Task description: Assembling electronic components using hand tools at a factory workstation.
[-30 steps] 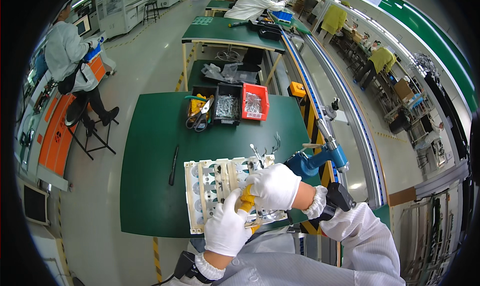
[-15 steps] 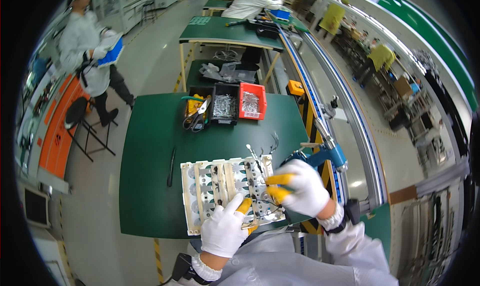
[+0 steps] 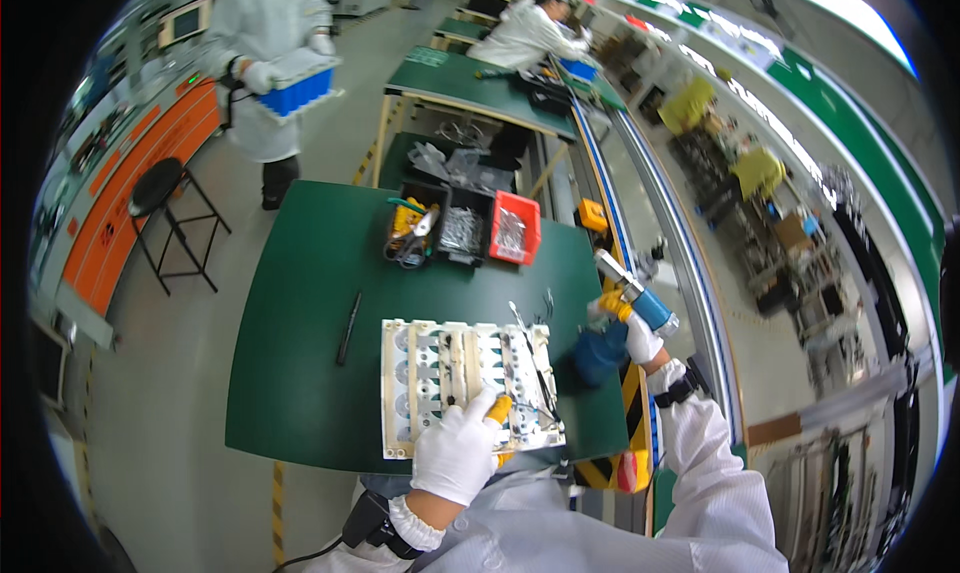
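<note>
The left hand (image 3: 458, 458), in a white glove with yellow fingertips, rests on the near edge of a flat white rectangular cell tray with rows of round openings and metal strips (image 3: 440, 373), which lies on the dark green worktop (image 3: 300, 313) close to its near edge. The fingers are curled down onto the tray, the grip pressed against it rather than spread; whether they pinch anything small beneath cannot be told.

The right hand (image 3: 632, 325), gloved the same way, is off the right edge of the worktop, well apart from the tray. Its grip is closed around a blue and silver handheld power tool (image 3: 640, 295), whose metal tip points up and away. Just below that hand hangs a dark blue holster-like pouch (image 3: 598, 353) at the worktop's right side.

A thin black pen-like tool (image 3: 348, 328) lies on the worktop left of the tray, apart from it. At the far edge stand a black bin with hand tools (image 3: 410, 233), a black bin of small metal parts (image 3: 462, 233) and a red bin of small metal parts (image 3: 514, 235), side by side. A few thin metal pieces (image 3: 545, 308) lie beside the tray's far right corner.

Beyond the worktop a person in a white coat (image 3: 265, 43) carries a blue box (image 3: 295, 91), near a black round stool (image 3: 160, 188). Another person in white (image 3: 525, 38) sits at a farther green table (image 3: 470, 83).
</note>
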A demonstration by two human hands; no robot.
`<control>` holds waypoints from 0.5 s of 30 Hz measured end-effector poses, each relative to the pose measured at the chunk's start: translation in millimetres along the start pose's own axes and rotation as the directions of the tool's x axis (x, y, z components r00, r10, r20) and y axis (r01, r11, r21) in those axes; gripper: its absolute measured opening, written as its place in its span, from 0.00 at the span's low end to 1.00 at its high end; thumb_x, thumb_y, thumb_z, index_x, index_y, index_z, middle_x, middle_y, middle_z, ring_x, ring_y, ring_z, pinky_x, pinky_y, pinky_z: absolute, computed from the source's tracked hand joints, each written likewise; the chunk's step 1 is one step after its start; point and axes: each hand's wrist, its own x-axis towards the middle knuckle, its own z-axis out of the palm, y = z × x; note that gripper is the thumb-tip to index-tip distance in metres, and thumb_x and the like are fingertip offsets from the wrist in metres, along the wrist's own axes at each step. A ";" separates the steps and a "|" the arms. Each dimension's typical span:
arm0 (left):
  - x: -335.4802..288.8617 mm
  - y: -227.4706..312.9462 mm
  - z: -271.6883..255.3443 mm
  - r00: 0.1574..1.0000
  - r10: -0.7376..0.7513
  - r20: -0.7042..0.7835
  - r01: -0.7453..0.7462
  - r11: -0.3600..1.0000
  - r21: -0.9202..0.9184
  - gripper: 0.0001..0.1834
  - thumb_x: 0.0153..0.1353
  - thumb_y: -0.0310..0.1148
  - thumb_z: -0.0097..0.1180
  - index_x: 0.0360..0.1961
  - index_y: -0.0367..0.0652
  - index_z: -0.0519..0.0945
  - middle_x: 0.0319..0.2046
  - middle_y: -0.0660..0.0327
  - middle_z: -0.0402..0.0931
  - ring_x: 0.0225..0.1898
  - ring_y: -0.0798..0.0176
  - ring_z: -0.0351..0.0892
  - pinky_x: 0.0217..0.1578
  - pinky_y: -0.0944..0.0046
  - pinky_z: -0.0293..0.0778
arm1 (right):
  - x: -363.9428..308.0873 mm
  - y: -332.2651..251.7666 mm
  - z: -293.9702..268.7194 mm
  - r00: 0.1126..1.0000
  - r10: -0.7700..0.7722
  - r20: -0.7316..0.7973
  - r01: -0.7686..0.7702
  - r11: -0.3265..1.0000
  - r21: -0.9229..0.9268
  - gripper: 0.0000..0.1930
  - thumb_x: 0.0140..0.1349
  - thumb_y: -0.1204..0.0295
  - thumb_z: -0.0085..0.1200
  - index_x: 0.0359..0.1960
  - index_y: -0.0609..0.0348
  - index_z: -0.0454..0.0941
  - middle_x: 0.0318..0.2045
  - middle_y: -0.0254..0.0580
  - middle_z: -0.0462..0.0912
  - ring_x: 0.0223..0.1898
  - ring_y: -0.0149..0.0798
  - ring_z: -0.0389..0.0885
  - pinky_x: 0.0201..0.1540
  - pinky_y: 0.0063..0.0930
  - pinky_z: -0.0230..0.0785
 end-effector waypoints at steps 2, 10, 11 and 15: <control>0.0 0.9 -2.5 0.997 0.068 0.035 -0.069 0.996 0.049 0.09 0.56 0.33 0.63 0.38 0.46 0.87 0.56 0.68 0.77 0.35 0.60 0.80 0.32 0.58 0.85 | 8.4 -49.5 15.7 0.943 0.269 0.198 -0.248 0.961 -0.126 0.12 0.71 0.68 0.52 0.48 0.62 0.82 0.33 0.38 0.87 0.36 0.38 0.86 0.39 0.32 0.79; -6.5 -12.4 20.2 0.988 0.037 -0.149 -0.037 0.999 0.006 0.25 0.65 0.39 0.58 0.62 0.45 0.75 0.24 0.58 0.76 0.21 0.56 0.83 0.22 0.57 0.83 | -4.2 -196.7 63.0 0.397 0.196 0.897 0.811 0.383 -0.443 0.08 0.56 0.72 0.60 0.38 0.51 0.83 0.38 0.38 0.86 0.38 0.45 0.87 0.40 0.37 0.83; -4.1 -9.4 16.0 0.988 0.042 -0.149 -0.043 0.999 -0.003 0.25 0.65 0.39 0.58 0.62 0.45 0.75 0.24 0.58 0.76 0.21 0.56 0.83 0.22 0.57 0.83 | -4.0 -202.8 63.4 0.399 0.207 0.893 0.808 0.381 -0.450 0.08 0.56 0.72 0.60 0.38 0.51 0.83 0.38 0.38 0.86 0.38 0.45 0.87 0.40 0.37 0.83; -1.0 -3.2 7.5 0.992 -0.070 -0.109 0.063 0.995 -0.072 0.25 0.65 0.39 0.58 0.63 0.51 0.74 0.25 0.56 0.76 0.21 0.53 0.83 0.23 0.55 0.82 | -8.3 -202.9 75.2 0.484 0.415 0.770 0.666 0.397 -0.632 0.05 0.61 0.64 0.56 0.33 0.47 0.82 0.32 0.35 0.86 0.34 0.45 0.85 0.40 0.35 0.83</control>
